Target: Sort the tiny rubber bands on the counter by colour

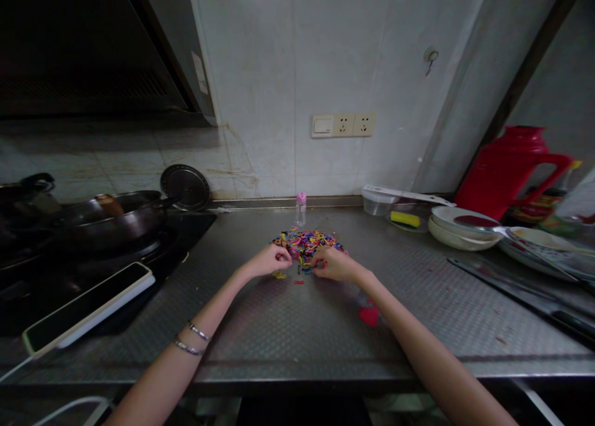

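Observation:
A heap of small multicoloured rubber bands (304,245) lies on the metal counter. At its left edge is my left hand (272,260), fingers curled and tips together; whatever they pinch is too small to make out. My right hand (335,263) is closed at the heap's right front, with a reddish band showing at its fingertips. Between and in front of the hands lie a few yellow bands (279,275), a dark band (299,269) and a red band (299,282). Behind the heap stands a small clear bottle with a pink cap (301,210).
A red heart-shaped piece (369,315) lies beside my right forearm. To the left are a phone (90,305) and a pan (116,218) on the stove. On the right stand stacked bowls (460,237), a long knife (515,292), a plastic tub (377,203) and a red thermos (504,172).

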Demonstrator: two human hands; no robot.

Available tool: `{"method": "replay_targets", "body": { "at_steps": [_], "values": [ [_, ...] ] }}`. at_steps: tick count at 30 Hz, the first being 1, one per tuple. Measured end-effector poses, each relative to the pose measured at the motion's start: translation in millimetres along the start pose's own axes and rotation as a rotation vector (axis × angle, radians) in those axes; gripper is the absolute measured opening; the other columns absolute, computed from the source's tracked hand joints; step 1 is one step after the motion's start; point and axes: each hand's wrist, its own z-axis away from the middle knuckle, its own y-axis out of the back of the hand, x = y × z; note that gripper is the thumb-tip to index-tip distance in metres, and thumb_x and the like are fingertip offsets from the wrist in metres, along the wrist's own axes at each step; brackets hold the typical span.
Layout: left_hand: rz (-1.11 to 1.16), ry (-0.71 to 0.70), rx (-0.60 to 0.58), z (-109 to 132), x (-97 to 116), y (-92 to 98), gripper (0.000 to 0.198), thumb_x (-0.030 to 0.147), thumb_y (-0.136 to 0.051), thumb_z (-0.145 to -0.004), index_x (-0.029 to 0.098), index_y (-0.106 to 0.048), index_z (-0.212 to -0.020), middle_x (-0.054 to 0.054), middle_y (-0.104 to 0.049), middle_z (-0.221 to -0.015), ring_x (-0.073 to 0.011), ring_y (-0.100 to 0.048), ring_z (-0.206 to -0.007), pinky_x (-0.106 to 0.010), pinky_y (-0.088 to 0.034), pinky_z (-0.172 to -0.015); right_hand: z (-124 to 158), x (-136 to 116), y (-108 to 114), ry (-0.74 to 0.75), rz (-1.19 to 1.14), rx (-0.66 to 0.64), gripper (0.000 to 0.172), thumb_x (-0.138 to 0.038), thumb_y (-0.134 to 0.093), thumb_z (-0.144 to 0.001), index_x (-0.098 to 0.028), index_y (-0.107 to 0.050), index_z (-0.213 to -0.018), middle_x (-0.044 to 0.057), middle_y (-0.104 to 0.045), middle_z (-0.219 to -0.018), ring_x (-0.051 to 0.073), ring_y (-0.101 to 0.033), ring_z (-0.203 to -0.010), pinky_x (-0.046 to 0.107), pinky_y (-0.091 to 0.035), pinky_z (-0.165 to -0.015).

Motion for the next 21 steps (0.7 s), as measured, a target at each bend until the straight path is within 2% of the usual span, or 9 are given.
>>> {"method": "replay_targets", "body": {
  "at_steps": [4,10,16,21],
  "values": [
    [-0.012,0.022,0.045,-2.5,-9.1,-1.7,0.026,0.03,-0.052,-0.072,0.009,-0.066,-0.078,-0.002,-0.059,-0.063,-0.009,-0.046,-0.055,-0.018,-0.031,-0.05,0.1,-2.4,-5.4,0.009,0.023,-0.01,0.017,-0.019,-0.056,-0.068,-0.016,-0.066,-0.081,0.005,-0.064,-0.083,0.015,-0.055,-0.08,0.024,-0.04,-0.073],
    [-0.022,0.036,0.063,-1.6,-7.3,-0.8,0.026,0.03,-0.051,-0.073,0.009,-0.066,-0.078,-0.002,-0.059,-0.062,-0.0084,-0.045,-0.054,-0.018,-0.031,-0.05,-2.6,-1.0,-9.6,0.018,-0.007,-0.026,0.013,-0.016,-0.053,-0.07,-0.014,-0.066,-0.073,0.006,-0.064,-0.077,0.014,-0.055,-0.076,0.023,-0.04,-0.072],
    [-0.004,0.029,0.075,-2.8,-10.4,0.0,0.026,0.03,-0.051,-0.073,0.01,-0.065,-0.078,-0.003,-0.061,-0.067,-0.0096,-0.049,-0.057,-0.019,-0.034,-0.054,-2.3,0.3,6.9,-0.002,-0.117,0.008,0.014,-0.014,-0.051,-0.068,-0.014,-0.065,-0.07,0.004,-0.064,-0.077,0.013,-0.055,-0.074,0.023,-0.04,-0.071],
    [0.011,0.042,0.082,-3.1,-13.0,-0.4,0.027,0.032,-0.051,-0.072,0.009,-0.065,-0.077,-0.004,-0.062,-0.068,-0.0106,-0.051,-0.059,-0.02,-0.036,-0.056,1.9,1.0,16.4,-0.055,-0.192,-0.156,0.014,-0.013,-0.052,-0.063,-0.014,-0.065,-0.066,0.001,-0.062,-0.071,0.012,-0.054,-0.068,0.02,-0.04,-0.065]
  ]
}}
